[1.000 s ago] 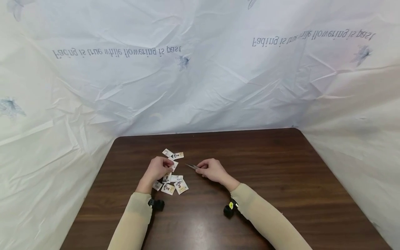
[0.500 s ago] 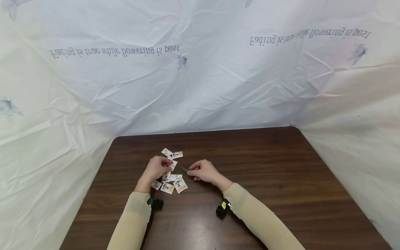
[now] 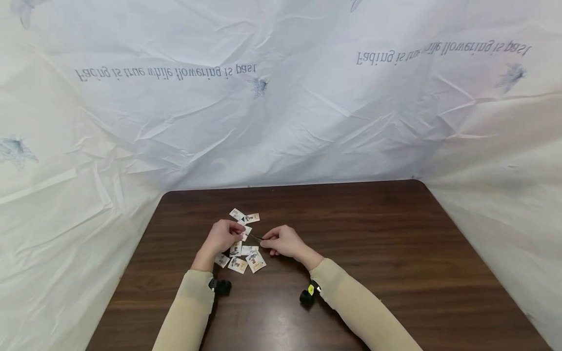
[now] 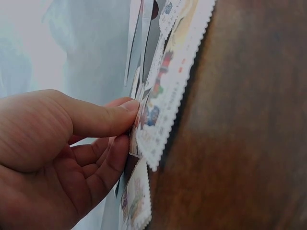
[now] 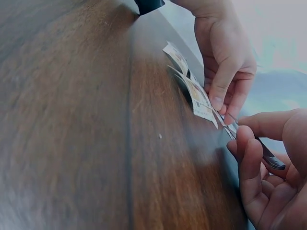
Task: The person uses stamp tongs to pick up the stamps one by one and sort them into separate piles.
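My left hand (image 3: 223, 236) pinches a postage stamp (image 3: 248, 233) between thumb and fingers, low over the table. In the left wrist view, a nearer stamp (image 4: 165, 105) with perforated edges partly covers the pinched one. From the right, my right hand (image 3: 285, 242) holds metal tweezers (image 5: 271, 158) between thumb and fingers. Their tips point at the pinched stamp and overlap its edge in the head view. The tweezers' prongs (image 4: 145, 43) also show in the left wrist view, above the left fingertips.
Several more stamps (image 3: 237, 264) lie loosely on the brown wooden table (image 3: 373, 243), below and above the left hand. One stamp (image 3: 251, 218) sits toward the far side. White printed sheeting (image 3: 281, 122) hangs behind and at both sides of the table.
My right hand has moved left with the tweezers, bringing their tips to the stamp in the left hand. The left hand keeps its pinch and stays in place.
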`<move>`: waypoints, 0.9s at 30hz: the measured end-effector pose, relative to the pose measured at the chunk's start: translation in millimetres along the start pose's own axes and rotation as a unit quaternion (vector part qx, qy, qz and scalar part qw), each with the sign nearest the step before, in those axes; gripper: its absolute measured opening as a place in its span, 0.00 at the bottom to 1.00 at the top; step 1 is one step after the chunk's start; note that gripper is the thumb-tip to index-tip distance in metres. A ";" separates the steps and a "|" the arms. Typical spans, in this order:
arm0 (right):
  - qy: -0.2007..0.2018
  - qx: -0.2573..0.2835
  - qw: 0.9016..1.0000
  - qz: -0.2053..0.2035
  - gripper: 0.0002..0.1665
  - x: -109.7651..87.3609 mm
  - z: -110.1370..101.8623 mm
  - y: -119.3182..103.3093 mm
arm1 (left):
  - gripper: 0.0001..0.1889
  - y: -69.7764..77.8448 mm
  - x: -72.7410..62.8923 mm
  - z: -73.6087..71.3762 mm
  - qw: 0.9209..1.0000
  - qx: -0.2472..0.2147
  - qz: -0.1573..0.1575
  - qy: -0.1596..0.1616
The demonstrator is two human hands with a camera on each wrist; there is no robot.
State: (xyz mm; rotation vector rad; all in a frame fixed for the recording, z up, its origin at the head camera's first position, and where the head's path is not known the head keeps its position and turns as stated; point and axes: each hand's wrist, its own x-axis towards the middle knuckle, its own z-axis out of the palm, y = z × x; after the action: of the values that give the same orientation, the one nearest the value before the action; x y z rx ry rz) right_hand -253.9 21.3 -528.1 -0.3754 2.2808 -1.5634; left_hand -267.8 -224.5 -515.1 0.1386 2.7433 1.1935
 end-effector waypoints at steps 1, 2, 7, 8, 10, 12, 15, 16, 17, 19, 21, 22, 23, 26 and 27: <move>0.003 0.003 1.000 0.001 0.13 0.4 0.5 0.4 | 0.07 0.4 0.1 0.0 1.000 -0.001 -0.001 0.001; 0.005 0.007 1.000 0.003 0.14 0.5 0.9 0.6 | 0.07 0.6 0.2 0.1 1.000 0.000 -0.001 0.001; 0.021 0.027 0.999 0.017 0.15 -0.3 2.3 1.9 | 0.07 -0.3 0.7 0.0 1.000 0.001 -0.001 0.004; 0.024 0.031 0.999 0.020 0.15 -0.4 2.7 1.9 | 0.07 -0.8 0.7 0.0 1.000 0.001 -0.002 0.005; 0.028 0.037 0.999 0.023 0.15 -0.5 3.7 1.9 | 0.06 -1.9 0.6 0.2 1.000 -0.001 -0.006 0.006; 0.030 0.040 0.998 0.027 0.15 0.1 4.5 1.7 | 0.06 -3.0 0.3 0.5 1.000 -0.002 -0.006 0.006; 0.033 0.043 0.998 0.027 0.15 0.9 5.5 1.0 | 0.06 -2.9 -0.1 0.1 1.000 -0.003 -0.003 0.006; 0.034 0.044 0.998 0.028 0.15 1.2 5.8 0.9 | 0.06 -2.5 -0.3 -0.1 1.000 -0.003 -0.002 0.007; 0.034 0.045 0.998 0.028 0.15 1.6 6.1 0.9 | 0.06 -1.7 -0.8 -0.5 1.000 -0.004 -0.001 0.008; 0.036 0.047 0.998 0.027 0.15 2.0 6.5 0.8 | 0.06 -0.6 -1.3 -0.6 1.000 -0.005 0.001 0.010; 0.037 0.049 0.998 0.026 0.15 2.2 6.8 0.9 | 0.06 -0.4 -1.4 -0.5 1.000 -0.005 0.003 0.010; 0.037 0.049 0.998 0.026 0.15 2.0 7.1 0.8 | 0.06 -0.4 -1.5 -0.4 1.000 -0.005 0.004 0.010; 0.038 0.049 0.998 0.023 0.15 1.8 7.5 1.0 | 0.06 -0.8 -1.4 -0.2 1.000 -0.005 0.003 0.009; 0.039 0.048 0.998 0.016 0.14 1.0 8.7 1.7 | 0.06 -2.4 -0.8 0.5 1.000 -0.007 -0.003 0.007; 0.039 0.047 0.998 0.014 0.14 0.9 9.3 1.9 | 0.06 -2.9 -0.7 0.5 1.000 -0.009 -0.006 0.007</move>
State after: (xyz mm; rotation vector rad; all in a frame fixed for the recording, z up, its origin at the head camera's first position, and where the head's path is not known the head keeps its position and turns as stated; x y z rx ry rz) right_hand -250.8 13.7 -533.1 -0.2595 2.2489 -1.6924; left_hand -267.1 -226.2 -517.5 0.1134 2.7405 1.2196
